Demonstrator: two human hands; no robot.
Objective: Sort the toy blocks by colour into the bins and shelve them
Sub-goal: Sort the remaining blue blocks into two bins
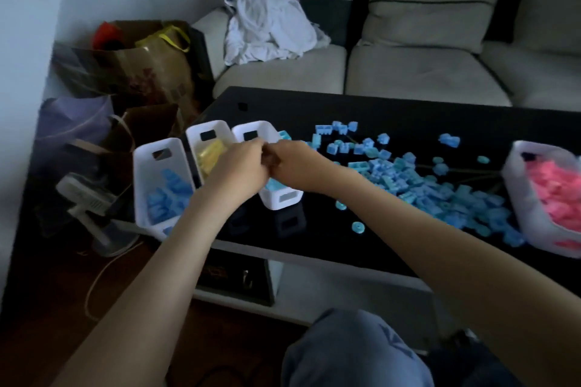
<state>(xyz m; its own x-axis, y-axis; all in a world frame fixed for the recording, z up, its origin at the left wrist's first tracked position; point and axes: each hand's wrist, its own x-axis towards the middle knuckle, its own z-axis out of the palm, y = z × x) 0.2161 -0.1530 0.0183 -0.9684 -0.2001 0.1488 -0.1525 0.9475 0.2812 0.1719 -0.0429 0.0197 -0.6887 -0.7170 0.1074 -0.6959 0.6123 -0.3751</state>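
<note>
Blocks [440, 195] litter the surface [393, 116]; left hand [240, 168] and right hand [294, 163] meet, curled, over a bin [283, 199]; whether they hold anything cannot be told.

Dim, bluish room light; the glossy black counter [393, 122] mirrors a white bin [283, 199]. Soft focus throughout, with wide-angle bending at the edges.

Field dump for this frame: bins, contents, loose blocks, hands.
table: black, glossy
left bin: blue blocks
second bin: yellow blocks
third bin: light blue blocks
right bin: pink blocks
loose blocks: blue pile, table centre to right
hands: left hand and right hand meet over third bin, fingers curled; held item hidden
</note>
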